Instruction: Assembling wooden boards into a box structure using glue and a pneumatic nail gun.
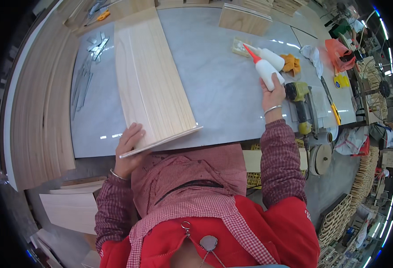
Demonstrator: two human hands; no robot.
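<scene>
A long pale wooden board [149, 67] lies lengthwise on the grey table, with a thin wooden strip [165, 141] across its near end. My left hand [131, 139] grips the board's near left corner, fingers on top; its thumb is hidden. Over the table's right part, my right hand [273, 94] is wrapped round a white glue bottle [266, 71] with a red pointed nozzle, tilted toward the far left. Just behind stands a second white bottle [272, 58]. A yellow-green and black nail gun [300, 105] lies right beside my right hand.
Tall stacked boards [42, 98] line the left side. Metal staple strips [84, 85] lie left of the board. Wooden pieces [244, 20] stand at the back. An orange cloth [291, 64], a utility knife [332, 105] and a red plastic bag [339, 53] sit on the right.
</scene>
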